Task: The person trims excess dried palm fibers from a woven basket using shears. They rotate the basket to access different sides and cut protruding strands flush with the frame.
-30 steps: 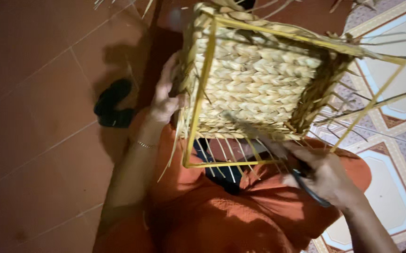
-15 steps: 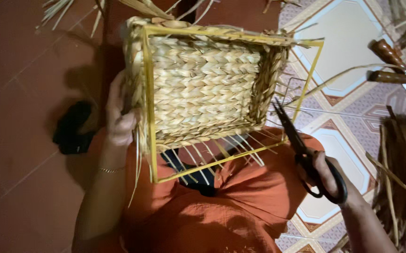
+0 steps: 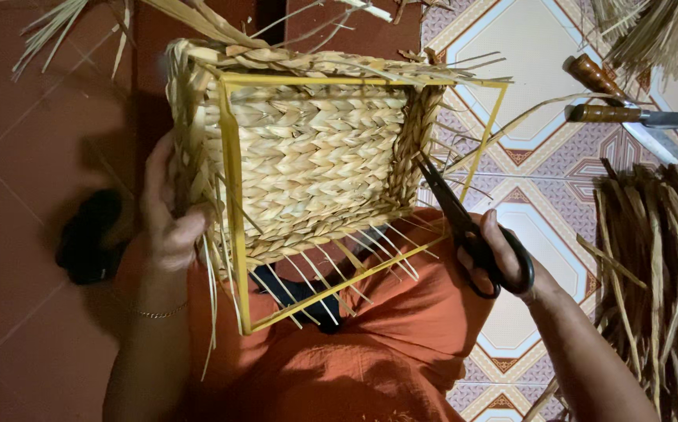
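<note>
Gripping the woven basket (image 3: 308, 156) on the lap, the left hand (image 3: 168, 223) clasps its left wall; right hand (image 3: 511, 262), closed through black scissors (image 3: 464, 227), has swung their blades up to the basket's right wall, poised at stray strands.

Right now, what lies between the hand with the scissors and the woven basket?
In the head view, only the black scissors span that gap: their blades point from the right hand up to the woven basket, over the orange cloth.

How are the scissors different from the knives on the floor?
The scissors are black-handled and held in the right hand, blades pointing at the woven basket. The knives have brown wooden handles and lie untouched on the patterned floor tiles. Both have metal blades.
</note>
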